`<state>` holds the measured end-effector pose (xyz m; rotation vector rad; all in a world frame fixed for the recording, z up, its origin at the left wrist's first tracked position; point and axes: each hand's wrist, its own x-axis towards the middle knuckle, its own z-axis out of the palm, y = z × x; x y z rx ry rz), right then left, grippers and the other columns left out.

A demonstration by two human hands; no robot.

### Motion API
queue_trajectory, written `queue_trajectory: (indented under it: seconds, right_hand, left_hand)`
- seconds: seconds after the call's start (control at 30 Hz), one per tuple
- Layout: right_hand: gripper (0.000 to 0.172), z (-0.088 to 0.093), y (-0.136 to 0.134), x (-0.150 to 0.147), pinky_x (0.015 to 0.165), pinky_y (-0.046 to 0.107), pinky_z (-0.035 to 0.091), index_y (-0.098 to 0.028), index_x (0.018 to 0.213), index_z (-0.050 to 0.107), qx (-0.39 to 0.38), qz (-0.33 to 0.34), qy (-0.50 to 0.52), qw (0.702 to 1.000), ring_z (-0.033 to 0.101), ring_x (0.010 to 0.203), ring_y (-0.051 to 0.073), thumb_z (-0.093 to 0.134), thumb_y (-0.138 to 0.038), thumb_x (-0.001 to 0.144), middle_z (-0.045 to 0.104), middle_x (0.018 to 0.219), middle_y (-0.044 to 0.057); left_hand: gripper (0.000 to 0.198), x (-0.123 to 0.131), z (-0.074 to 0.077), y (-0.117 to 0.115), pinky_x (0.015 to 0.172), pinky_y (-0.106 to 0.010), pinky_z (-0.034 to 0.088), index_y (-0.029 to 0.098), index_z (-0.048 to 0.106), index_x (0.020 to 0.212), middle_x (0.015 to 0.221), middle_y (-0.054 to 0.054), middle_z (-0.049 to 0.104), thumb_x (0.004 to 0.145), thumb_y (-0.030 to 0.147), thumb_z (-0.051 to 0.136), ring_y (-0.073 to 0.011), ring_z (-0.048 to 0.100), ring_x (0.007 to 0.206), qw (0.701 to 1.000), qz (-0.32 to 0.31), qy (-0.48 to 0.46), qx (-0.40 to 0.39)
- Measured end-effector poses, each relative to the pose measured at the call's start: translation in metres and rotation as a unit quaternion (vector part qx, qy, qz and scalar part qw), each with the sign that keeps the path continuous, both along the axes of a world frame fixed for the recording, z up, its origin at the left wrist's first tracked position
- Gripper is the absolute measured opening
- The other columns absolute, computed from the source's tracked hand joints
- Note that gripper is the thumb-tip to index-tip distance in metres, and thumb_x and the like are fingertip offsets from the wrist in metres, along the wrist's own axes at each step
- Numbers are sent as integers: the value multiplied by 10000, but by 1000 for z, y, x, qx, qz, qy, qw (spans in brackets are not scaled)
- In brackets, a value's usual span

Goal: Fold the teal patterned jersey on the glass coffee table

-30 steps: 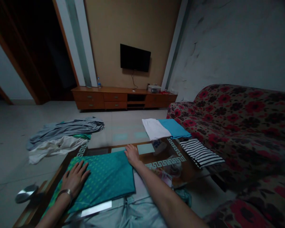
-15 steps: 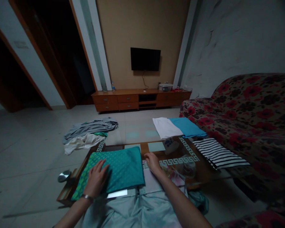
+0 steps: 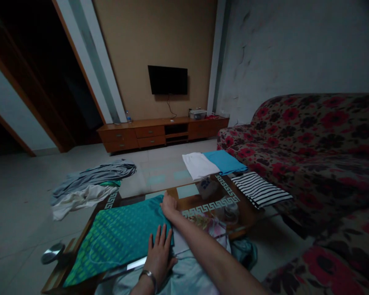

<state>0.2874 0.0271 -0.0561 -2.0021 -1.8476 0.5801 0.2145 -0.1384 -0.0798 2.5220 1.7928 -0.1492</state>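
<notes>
A folded green-teal patterned cloth [image 3: 119,229] lies on the glass-topped coffee table [image 3: 203,196]. My left hand [image 3: 160,250], with a bracelet at the wrist, lies with fingers spread on the cloth's near right part. At the cloth's far right corner, my right hand [image 3: 168,203] has its fingers closed on the edge. Pale fabric [image 3: 187,270] covers the lap below both hands.
A white folded cloth [image 3: 200,165], a blue one [image 3: 224,162] and a striped one [image 3: 260,189] lie beyond and to the right. Crumpled clothes [image 3: 92,182] are at the far left. A floral sofa [image 3: 295,151] stands right.
The view has turned to the right. My left hand has slid across the cloth to its near right part. My right hand has moved onto the far right corner and closed on it.
</notes>
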Motion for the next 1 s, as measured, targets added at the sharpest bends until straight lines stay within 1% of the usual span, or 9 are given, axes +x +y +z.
queue_trajectory:
  seconds: [0.23, 0.33, 0.4, 0.47, 0.53, 0.67, 0.77, 0.83, 1.0]
  right_hand:
    - [500, 7, -44, 21, 780, 341, 491, -123, 1084, 619, -49, -15, 6, 999, 650, 993, 291, 731, -432, 707, 685, 1054, 177]
    - [402, 10, -72, 33, 772, 355, 495, -133, 975, 679, -62, 23, -2, 998, 658, 961, 301, 716, -436, 714, 701, 993, 164]
    - [322, 11, -91, 42, 785, 352, 491, -143, 921, 698, -53, 39, -5, 998, 653, 962, 294, 705, -400, 728, 699, 986, 151]
    - [277, 10, -108, 47, 816, 344, 482, -154, 903, 703, -32, 39, -2, 999, 634, 996, 285, 704, -371, 731, 680, 1032, 142]
    - [292, 8, -124, 47, 842, 339, 473, -161, 936, 696, -12, 27, 10, 1000, 617, 1022, 277, 700, -377, 740, 662, 1065, 136]
    - [365, 4, -145, 35, 842, 339, 471, -141, 1034, 655, -16, -14, 22, 1000, 621, 1007, 279, 721, -326, 727, 673, 1035, 128]
    - [301, 2, -149, 33, 791, 321, 475, -154, 1006, 661, -38, -11, 22, 999, 650, 946, 272, 704, -232, 719, 698, 982, 118]
    - [195, -1, -146, 43, 751, 311, 467, -171, 922, 688, -45, -1, 18, 999, 665, 898, 266, 654, -200, 732, 712, 921, 114]
    - [138, -13, -108, 105, 719, 260, 426, -184, 792, 710, -10, -50, 27, 998, 655, 864, 221, 609, -185, 699, 718, 873, 91]
  left_hand:
    - [724, 12, -16, -8, 1124, -574, 152, 130, 402, 1406, 1515, -148, 231, 732, 310, 594, -346, 146, 1411, 999, 8, 5, 39]
    - [740, 10, -17, -8, 1109, -572, 208, 101, 450, 1371, 1484, -180, 301, 704, 363, 632, -362, 222, 1390, 998, -8, -53, 20]
    - [571, 0, -11, -1, 1073, -520, 318, 158, 545, 1297, 1417, -148, 441, 767, 369, 565, -332, 373, 1328, 991, -39, -127, -9]
    - [385, -18, 1, 16, 977, -412, 443, 227, 651, 1142, 1240, -91, 624, 865, 366, 422, -266, 560, 1162, 976, -53, -207, -43]
    - [392, -38, 16, 44, 899, -340, 482, 235, 685, 1020, 1069, -66, 702, 909, 363, 332, -224, 634, 1008, 967, -27, -251, -42]
    - [357, -62, 40, 114, 988, -365, 406, 173, 620, 1141, 1212, -109, 626, 846, 272, 443, -239, 555, 1136, 981, 14, -190, 41]
    - [495, -62, 44, 162, 1019, -431, 353, 191, 510, 1293, 1390, -110, 482, 801, 243, 515, -261, 410, 1290, 995, 24, -95, 25]
    - [514, -62, 42, 186, 1007, -458, 345, 201, 487, 1315, 1400, -116, 469, 812, 303, 528, -276, 386, 1304, 997, 43, -59, 1]
    - [450, -78, 37, 213, 910, -472, 403, 191, 585, 1193, 1271, -149, 574, 853, 453, 449, -311, 499, 1180, 995, 85, -38, -29]
